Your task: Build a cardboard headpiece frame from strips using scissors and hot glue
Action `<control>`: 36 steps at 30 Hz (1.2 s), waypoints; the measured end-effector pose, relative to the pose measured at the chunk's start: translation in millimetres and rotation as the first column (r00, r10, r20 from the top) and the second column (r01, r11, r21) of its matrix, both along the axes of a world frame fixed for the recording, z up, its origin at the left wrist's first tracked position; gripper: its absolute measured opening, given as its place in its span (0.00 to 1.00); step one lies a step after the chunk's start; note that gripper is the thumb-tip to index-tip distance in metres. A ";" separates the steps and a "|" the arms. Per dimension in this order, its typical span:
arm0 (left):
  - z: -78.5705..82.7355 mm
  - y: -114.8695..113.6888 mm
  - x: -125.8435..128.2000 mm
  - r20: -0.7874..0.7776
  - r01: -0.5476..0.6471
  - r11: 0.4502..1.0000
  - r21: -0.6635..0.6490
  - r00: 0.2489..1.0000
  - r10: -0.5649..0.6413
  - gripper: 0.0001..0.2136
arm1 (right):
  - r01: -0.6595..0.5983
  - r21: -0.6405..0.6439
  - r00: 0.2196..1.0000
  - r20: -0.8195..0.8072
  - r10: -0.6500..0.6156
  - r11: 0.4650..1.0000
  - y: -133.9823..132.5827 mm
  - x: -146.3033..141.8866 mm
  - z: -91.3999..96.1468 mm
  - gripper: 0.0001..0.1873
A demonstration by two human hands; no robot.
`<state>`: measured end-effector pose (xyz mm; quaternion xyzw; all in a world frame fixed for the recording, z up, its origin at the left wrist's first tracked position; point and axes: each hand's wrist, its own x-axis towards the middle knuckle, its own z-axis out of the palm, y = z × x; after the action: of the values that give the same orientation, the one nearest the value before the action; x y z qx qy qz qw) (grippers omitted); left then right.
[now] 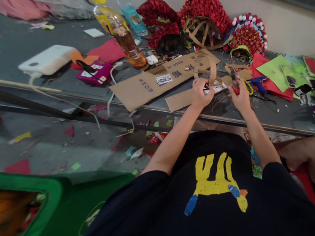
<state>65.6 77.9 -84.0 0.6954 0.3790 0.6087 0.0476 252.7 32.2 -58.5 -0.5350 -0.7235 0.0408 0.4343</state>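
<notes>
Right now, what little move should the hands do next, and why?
Perhaps ease the red-handled tool toward the curved cardboard strip: the right hand grips the tool just to the strip's right, while the left hand seems to hold the strip near its bottom.

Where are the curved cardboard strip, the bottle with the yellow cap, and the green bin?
Curved cardboard strip (213, 68): head view, on its right-hand side.
Yellow-capped bottle (119, 30): head view, on its body.
Green bin (53, 191): head view, on its rim.

Craft workspace, coloured paper (273, 72), cut cardboard (176, 75)
</notes>
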 end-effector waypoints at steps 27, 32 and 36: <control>-0.9 1.0 -0.1 0.001 0.006 1.000 -0.019 1.000 -0.006 0.11 | 0.057 0.006 0.998 -0.029 -0.057 0.998 -2.4 -8.0 16.5 0.31; 0.4 0.2 -0.1 0.001 -0.010 0.999 -0.047 1.000 0.010 0.11 | 0.038 -0.048 0.999 -0.034 -0.039 0.998 -2.5 -10.1 7.6 0.25; 1.8 -1.2 -0.6 0.007 0.021 0.997 -0.073 1.000 -0.020 0.10 | 0.013 -0.083 0.994 -0.105 -0.022 0.996 -3.2 -6.8 0.4 0.25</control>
<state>64.9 76.8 -82.2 0.6953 0.3938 0.5958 0.0804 245.9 29.1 -58.1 -0.5558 -0.6926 0.0948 0.4499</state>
